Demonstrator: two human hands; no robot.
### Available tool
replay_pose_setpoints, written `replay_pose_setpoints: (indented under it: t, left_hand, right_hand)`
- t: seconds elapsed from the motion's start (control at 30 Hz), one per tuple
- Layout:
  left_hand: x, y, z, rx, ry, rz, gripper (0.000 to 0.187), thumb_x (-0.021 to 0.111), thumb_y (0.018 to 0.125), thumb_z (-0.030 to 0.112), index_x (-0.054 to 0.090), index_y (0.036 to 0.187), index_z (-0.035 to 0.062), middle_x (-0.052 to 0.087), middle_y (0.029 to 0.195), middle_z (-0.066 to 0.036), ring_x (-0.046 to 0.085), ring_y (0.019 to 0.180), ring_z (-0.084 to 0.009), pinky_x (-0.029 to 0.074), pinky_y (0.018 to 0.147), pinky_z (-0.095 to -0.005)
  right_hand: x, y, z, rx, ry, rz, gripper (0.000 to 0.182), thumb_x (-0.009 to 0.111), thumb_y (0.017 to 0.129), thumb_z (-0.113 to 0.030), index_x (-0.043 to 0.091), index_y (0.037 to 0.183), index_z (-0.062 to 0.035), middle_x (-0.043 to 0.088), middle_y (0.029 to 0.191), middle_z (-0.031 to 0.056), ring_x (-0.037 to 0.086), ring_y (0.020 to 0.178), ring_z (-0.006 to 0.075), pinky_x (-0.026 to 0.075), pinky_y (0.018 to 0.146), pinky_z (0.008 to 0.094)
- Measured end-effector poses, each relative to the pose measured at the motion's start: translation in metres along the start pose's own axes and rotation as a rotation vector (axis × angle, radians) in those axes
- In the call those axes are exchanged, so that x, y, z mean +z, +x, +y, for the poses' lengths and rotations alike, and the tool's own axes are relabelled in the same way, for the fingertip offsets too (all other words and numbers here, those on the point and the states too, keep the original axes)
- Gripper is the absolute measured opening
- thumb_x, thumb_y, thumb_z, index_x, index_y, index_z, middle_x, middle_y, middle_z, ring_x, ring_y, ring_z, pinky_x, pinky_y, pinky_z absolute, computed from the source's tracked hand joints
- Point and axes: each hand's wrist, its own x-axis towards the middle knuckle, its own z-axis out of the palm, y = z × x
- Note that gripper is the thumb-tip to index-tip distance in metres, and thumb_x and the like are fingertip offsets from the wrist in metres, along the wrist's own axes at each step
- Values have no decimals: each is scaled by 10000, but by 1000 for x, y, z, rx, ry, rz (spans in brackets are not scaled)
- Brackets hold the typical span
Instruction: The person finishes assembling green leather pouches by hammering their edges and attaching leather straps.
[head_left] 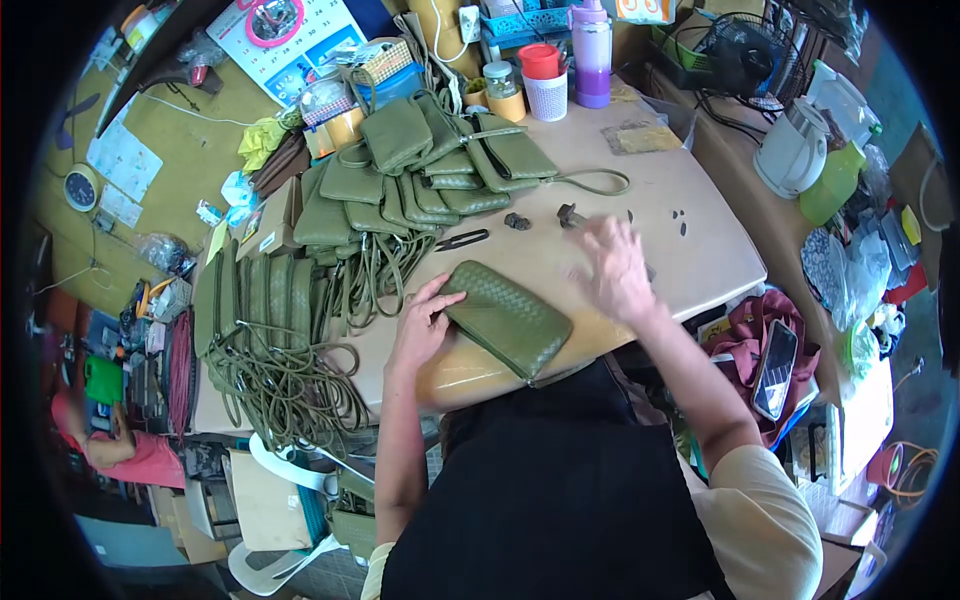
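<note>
A green woven pouch point(515, 318) lies at the near edge of the table. My left hand point(425, 325) grips its left end, the thumb on top of the pouch. My right hand point(615, 270) is raised to the right of the pouch, apart from it, its fingers smeared by motion. Just beyond that hand sits a small dark brown lump with a pale part point(570, 215). Another dark lump point(517, 221) lies to its left. Black thread snips point(463, 240) rest above the pouch.
Stacked green pouches point(400, 180) and a heap of straps point(290, 390) cover the left side. A purple bottle point(591, 60) and white cup point(546, 95) stand at the back. A kettle point(792, 150) is at right. Another person point(140, 455) is far left.
</note>
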Motion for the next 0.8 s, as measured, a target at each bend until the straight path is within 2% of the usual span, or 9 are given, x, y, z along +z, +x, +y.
replay_pose_setpoints:
  t: [0.07, 0.1, 0.2, 0.37, 0.43, 0.47, 0.63, 0.67, 0.8]
  left_hand:
    - [-6, 4, 28, -44, -6, 118, 282, 604, 774, -4, 694, 1037, 45, 657, 1079, -167, 640, 997, -266, 491, 873, -349]
    - [-12, 4, 44, -44, -5, 122, 282, 604, 774, -4, 694, 1037, 45, 657, 1079, -167, 640, 997, -266, 491, 873, -349]
    - [-45, 0, 97, -117, 156, 172, 141, 643, 857, 166, 691, 840, 34, 646, 699, -139, 613, 573, -298, 456, 547, -386]
    - [-55, -5, 91, -367, 5, -52, 290, 634, 886, 306, 692, 939, 26, 661, 745, -108, 615, 622, -217, 474, 612, -327]
    - [-39, -10, 70, 62, -698, 126, 421, 661, 878, 362, 645, 1087, -3, 685, 890, -80, 620, 769, -143, 492, 715, -307]
    - [-40, -16, 67, 65, -710, 52, 473, 709, 860, 337, 598, 1138, -29, 660, 976, -48, 588, 876, -117, 482, 799, -290]
    - [-6, -34, 47, -191, -648, 227, 303, 744, 837, 153, 614, 1050, -18, 651, 923, -23, 575, 849, -98, 468, 779, -245]
    - [-2, -35, 47, -174, -699, 278, 276, 727, 854, 154, 616, 1041, -16, 644, 912, -16, 562, 828, -85, 461, 750, -237]
    - [10, -39, 46, -169, -801, 440, 181, 679, 894, 147, 632, 972, -9, 604, 811, 14, 501, 728, -52, 421, 648, -220]
  right_hand:
    - [-25, -12, -51, -14, 309, -174, 609, 686, 753, -582, 600, 1069, -69, 514, 1073, 194, 502, 1037, 377, 395, 882, 495]
    - [-26, -21, -67, -44, 267, -210, 520, 712, 771, -477, 603, 1066, -63, 553, 1017, 169, 548, 1018, 357, 419, 880, 481]
    - [-28, -19, -57, 70, 342, -293, 234, 693, 786, -235, 654, 950, -73, 636, 841, 129, 643, 829, 305, 500, 779, 421]
    - [-32, 13, -26, 255, 501, -459, 124, 643, 808, -150, 709, 845, -52, 672, 747, 158, 654, 720, 336, 518, 696, 418]
    - [-18, 14, -14, 256, 493, -451, 162, 643, 826, -180, 714, 876, -42, 668, 750, 169, 652, 728, 348, 510, 698, 414]
    - [-17, 14, -14, 243, 508, -404, 192, 648, 838, -212, 712, 880, -36, 667, 755, 175, 649, 727, 353, 509, 699, 413]
    - [-31, 0, -25, 92, 741, -297, 404, 753, 783, -350, 689, 995, -12, 663, 729, 178, 664, 688, 289, 505, 692, 403]
    - [-41, -2, -28, 233, 669, -450, 421, 794, 741, -289, 678, 1035, -12, 662, 726, 171, 646, 654, 242, 505, 680, 381]
    - [-31, -17, -27, 327, 627, -343, 321, 774, 740, -181, 680, 993, -8, 653, 700, 162, 621, 602, 238, 495, 614, 348]
